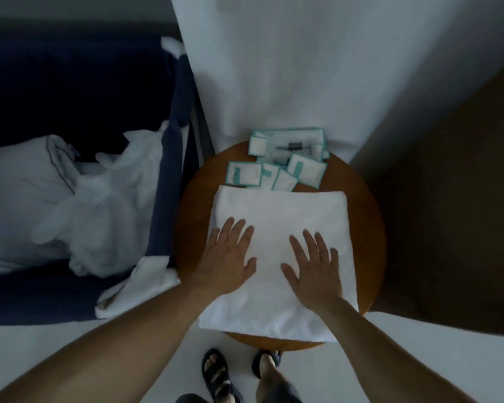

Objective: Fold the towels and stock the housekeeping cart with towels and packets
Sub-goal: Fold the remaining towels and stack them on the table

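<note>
A folded white towel (282, 216) lies flat on a small round wooden table (364, 199), its near edge hanging over the table's front. My left hand (227, 257) presses flat on the towel's left half, fingers straight and spread. On the right half my right hand (314, 266) lies flat in the same way. Several white packets with teal borders (288, 161) are heaped at the far side of the table, just beyond the towel.
A dark blue cloth cart bag (169, 158) stands to the left of the table, holding crumpled white linen (99, 205) and a pillow (21, 187). A white curtain (288, 68) hangs behind the table. Dark wood panelling (448, 199) is on the right. My sandalled feet (216, 373) stand below.
</note>
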The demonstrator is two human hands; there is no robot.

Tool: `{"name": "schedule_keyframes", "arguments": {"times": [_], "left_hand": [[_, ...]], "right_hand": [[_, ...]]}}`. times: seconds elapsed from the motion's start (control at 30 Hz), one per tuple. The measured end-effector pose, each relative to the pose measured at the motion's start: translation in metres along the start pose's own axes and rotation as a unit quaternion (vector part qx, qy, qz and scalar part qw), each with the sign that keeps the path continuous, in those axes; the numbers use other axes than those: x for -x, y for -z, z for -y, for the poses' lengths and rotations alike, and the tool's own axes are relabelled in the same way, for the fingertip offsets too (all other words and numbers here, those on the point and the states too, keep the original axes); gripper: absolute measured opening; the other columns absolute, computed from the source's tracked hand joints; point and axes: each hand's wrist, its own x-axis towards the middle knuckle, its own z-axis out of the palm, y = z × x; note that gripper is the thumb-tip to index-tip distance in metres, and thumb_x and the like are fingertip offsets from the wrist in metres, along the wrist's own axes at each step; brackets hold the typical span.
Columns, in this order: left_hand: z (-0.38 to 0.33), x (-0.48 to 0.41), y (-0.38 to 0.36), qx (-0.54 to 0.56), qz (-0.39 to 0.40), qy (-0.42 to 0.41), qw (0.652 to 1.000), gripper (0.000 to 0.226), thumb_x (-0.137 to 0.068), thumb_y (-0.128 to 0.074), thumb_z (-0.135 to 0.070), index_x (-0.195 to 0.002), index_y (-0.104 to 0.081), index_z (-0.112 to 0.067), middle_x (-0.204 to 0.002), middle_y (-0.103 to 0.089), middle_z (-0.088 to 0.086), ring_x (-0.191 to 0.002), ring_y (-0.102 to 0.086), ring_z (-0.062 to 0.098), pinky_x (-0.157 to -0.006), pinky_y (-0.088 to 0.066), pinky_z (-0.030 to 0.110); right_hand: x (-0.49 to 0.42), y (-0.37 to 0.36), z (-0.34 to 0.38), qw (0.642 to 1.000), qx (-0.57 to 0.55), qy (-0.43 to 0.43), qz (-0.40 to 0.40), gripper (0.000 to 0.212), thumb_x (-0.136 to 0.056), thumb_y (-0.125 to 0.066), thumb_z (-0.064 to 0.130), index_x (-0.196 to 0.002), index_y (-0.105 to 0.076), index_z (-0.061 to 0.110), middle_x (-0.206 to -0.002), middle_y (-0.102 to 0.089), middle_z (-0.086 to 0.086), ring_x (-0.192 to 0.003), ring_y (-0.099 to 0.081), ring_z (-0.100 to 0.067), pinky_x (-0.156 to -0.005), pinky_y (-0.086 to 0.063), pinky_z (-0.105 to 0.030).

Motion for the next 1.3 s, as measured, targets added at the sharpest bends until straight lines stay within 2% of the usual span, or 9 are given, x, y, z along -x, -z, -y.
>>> {"name": "schedule_keyframes", "arguments": {"times": [0.13,0.33,0.6,0.73,0.9,1.0,1.07,1.13,1.3], "left_hand": [[0.015,-0.002,0.07,0.012,-0.081,0.025,0.996,0.07,-0.098,-0.034,-0.052,-0.156,-0.016,-0.018,-0.164,-0.01,0.007,-0.151,-0.001,0.027,-0.12,-0.01,0.046],[0.101,0.02,0.14,0.052,-0.213,0.135,0.966,0.064,-0.094,-0.049,-0.042,-0.149,-0.036,-0.012,-0.156,-0.031,0.013,-0.146,-0.024,0.033,-0.117,-0.025,0.048],[0.285,0.046,0.111,0.133,-0.065,0.322,0.935,0.086,-0.089,-0.058,-0.052,-0.154,-0.016,-0.015,-0.156,-0.025,0.008,-0.143,-0.024,0.027,-0.113,-0.03,0.042],[0.368,0.016,0.08,0.169,-0.006,0.318,0.933,0.101,-0.082,-0.066,-0.057,-0.154,-0.012,-0.013,-0.156,-0.024,0.009,-0.143,-0.024,0.028,-0.113,-0.032,0.044],[0.43,-0.037,0.033,0.223,0.099,0.341,0.908,0.132,-0.066,-0.071,-0.073,-0.153,0.019,-0.03,-0.163,0.016,0.001,-0.149,0.011,0.034,-0.114,-0.019,0.064],[0.444,-0.056,0.001,0.261,0.151,0.346,0.889,0.138,-0.057,-0.076,-0.075,-0.152,0.017,-0.035,-0.16,0.023,0.004,-0.147,0.016,0.041,-0.114,-0.019,0.065],[0.444,-0.061,-0.016,0.276,0.131,0.341,0.889,0.119,-0.062,-0.08,-0.062,-0.152,-0.011,-0.026,-0.159,0.001,0.014,-0.144,-0.012,0.042,-0.11,-0.033,0.054],[0.445,-0.062,-0.025,0.311,0.061,0.323,0.892,0.079,-0.071,-0.081,-0.038,-0.135,-0.041,-0.014,-0.142,-0.032,0.018,-0.122,-0.046,0.039,-0.096,-0.045,0.041],[0.448,-0.053,0.006,0.404,0.023,0.27,0.874,0.037,-0.078,-0.078,-0.025,-0.107,-0.061,-0.009,-0.108,-0.063,0.008,-0.098,-0.06,0.024,-0.079,-0.048,0.027]], "right_hand": [[-0.039,0.071,0.034,0.995,-0.053,0.049,-0.064,0.065,-0.097,-0.03,0.06,-0.153,-0.033,0.027,-0.161,-0.027,-0.009,-0.15,-0.019,-0.032,-0.113,-0.026,-0.059],[-0.091,0.148,0.128,0.969,-0.113,0.155,-0.152,0.061,-0.096,-0.053,0.046,-0.147,-0.045,0.013,-0.154,-0.038,-0.018,-0.144,-0.03,-0.04,-0.111,-0.034,-0.056],[-0.159,0.146,0.29,0.953,-0.126,0.272,-0.05,0.07,-0.096,-0.052,0.043,-0.154,-0.026,0.014,-0.159,-0.026,-0.011,-0.148,-0.019,-0.032,-0.119,-0.025,-0.045],[-0.194,0.099,0.347,0.968,-0.096,0.227,0.055,0.072,-0.096,-0.051,0.042,-0.156,-0.017,0.019,-0.163,-0.011,-0.004,-0.15,-0.005,-0.025,-0.121,-0.02,-0.044],[-0.239,0.043,0.392,0.969,-0.092,0.156,0.168,0.078,-0.097,-0.051,0.046,-0.158,-0.008,0.022,-0.165,-0.001,-0.002,-0.151,0.004,-0.024,-0.122,-0.011,-0.042],[-0.256,0.015,0.405,0.966,-0.104,0.11,0.211,0.08,-0.096,-0.052,0.047,-0.158,-0.007,0.025,-0.165,0.001,-0.002,-0.151,0.005,-0.023,-0.12,-0.015,-0.045],[-0.258,0.002,0.407,0.963,-0.108,0.088,0.229,0.08,-0.096,-0.053,0.048,-0.158,-0.006,0.026,-0.165,0.002,-0.002,-0.151,0.006,-0.023,-0.121,-0.015,-0.045],[-0.256,-0.002,0.404,0.962,-0.116,0.071,0.235,0.081,-0.095,-0.054,0.049,-0.157,-0.007,0.026,-0.165,0.002,-0.002,-0.151,0.006,-0.022,-0.122,-0.014,-0.045],[-0.249,0.019,0.391,0.962,-0.154,0.047,0.219,0.094,-0.087,-0.065,0.05,-0.157,-0.007,0.028,-0.164,-0.002,-0.001,-0.151,0.001,-0.024,-0.122,-0.013,-0.04]]}}
